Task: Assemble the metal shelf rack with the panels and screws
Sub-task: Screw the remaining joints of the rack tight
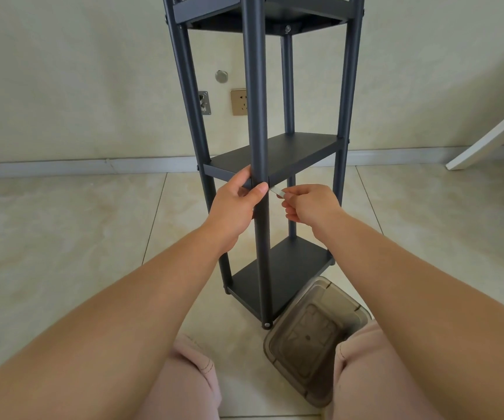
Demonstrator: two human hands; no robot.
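Rack: I see the dark metal shelf rack [275, 153] upright on the tiled floor [63, 237], just before my knees; three panels seated.
Left hand: my left hand [235, 207] wraps the front post [257, 116] at the middle panel [278, 154], thumb across the joint; I judge this steadies the corner.
Right hand: my right hand [308, 204] pinches a small silvery tool [278, 192], fingers curled tight, its tip at that joint, likely driving a screw I cannot see.
Container: a smoky plastic box [314, 338] lies beside the rack's foot, near for parts.
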